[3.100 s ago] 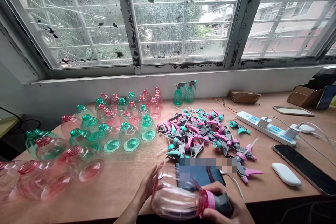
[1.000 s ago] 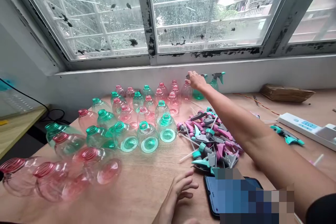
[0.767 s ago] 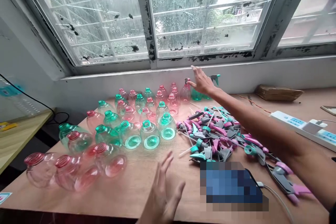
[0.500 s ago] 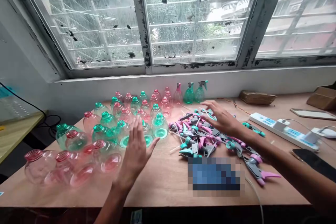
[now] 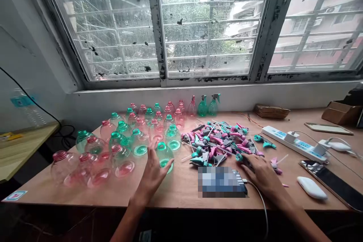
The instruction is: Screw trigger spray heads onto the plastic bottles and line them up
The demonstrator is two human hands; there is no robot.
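My left hand curls round a clear green bottle, which stands a little in front of the cluster of empty pink and green bottles. My right hand is closed on a trigger sprayer head with a teal collar, at the near edge of the pile of pink, teal and grey sprayer heads. Three assembled spray bottles, one pink and two green, stand by the wall under the window.
A phone with a cable lies between my hands. To the right are a power strip, a white oval object, a black phone, a cardboard box and a brown bundle. A side table stands left.
My right hand set the pink spray bottle by the wall, drew back and took a sprayer head from the pile. My left hand moved to the bottles and closed on a green one.
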